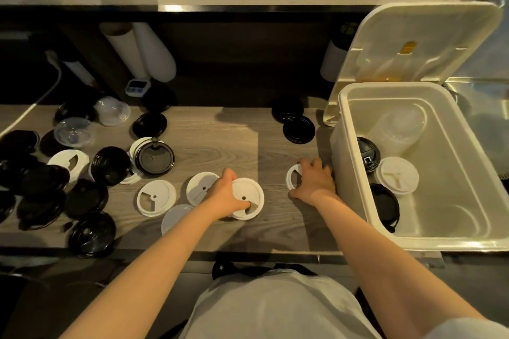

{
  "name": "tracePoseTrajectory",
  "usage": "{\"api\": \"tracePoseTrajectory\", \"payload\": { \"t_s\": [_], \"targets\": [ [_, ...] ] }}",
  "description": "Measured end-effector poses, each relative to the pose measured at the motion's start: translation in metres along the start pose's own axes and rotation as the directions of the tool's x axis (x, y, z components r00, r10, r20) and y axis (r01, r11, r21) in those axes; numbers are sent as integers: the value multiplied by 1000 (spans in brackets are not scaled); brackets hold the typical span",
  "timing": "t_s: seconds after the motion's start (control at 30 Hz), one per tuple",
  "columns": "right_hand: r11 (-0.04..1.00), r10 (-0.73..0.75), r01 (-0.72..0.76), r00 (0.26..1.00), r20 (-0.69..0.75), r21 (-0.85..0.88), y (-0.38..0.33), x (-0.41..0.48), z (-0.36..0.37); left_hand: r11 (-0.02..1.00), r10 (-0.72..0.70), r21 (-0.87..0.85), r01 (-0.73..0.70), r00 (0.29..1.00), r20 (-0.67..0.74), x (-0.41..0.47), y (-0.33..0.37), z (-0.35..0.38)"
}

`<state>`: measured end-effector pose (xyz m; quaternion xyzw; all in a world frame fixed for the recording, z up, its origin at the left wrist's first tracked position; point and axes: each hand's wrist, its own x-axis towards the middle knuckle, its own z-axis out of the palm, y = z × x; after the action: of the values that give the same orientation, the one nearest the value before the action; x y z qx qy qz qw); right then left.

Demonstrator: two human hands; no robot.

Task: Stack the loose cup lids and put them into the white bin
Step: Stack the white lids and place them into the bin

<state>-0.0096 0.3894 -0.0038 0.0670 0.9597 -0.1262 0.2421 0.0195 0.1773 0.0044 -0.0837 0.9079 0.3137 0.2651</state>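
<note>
My left hand [224, 195] grips a white lid [248, 197] on the wooden counter, thumb under its near edge. Just left of it lie two more white lids [197, 186] [155, 198] and a translucent lid [176, 216]. My right hand [314, 179] curls over another white lid [292, 177] beside the white bin [349, 173]. Inside the bin sit a white lid stack [398, 175], black lids [367, 153] and clear lids [399, 124]. Many black lids [91, 234] are scattered at the left.
The bin's lid [413, 44] leans open behind it. Two stacks of black lids [298, 129] stand at mid-counter toward the back. Clear dome lids [111, 110], a small timer [137, 87] and a white cable [33, 107] are at the back left. Cup sleeves hang under the upper shelf.
</note>
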Motion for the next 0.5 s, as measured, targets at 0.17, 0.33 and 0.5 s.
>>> {"api": "tracePoseTrajectory", "payload": {
  "t_s": [0.17,0.33,0.5],
  "targets": [
    [949,11,12,997,-70,316,-11,-11,-3,945,-82,-325,46,992,-98,12,3,-10],
    [600,-79,118,993,-87,792,-29,-33,-9,646,-136,-755,107,990,24,17,2,-14],
    [524,-197,207,973,-119,826,-51,-41,-6,416,-86,-897,150,988,125,11,15,-20]
  ]
}}
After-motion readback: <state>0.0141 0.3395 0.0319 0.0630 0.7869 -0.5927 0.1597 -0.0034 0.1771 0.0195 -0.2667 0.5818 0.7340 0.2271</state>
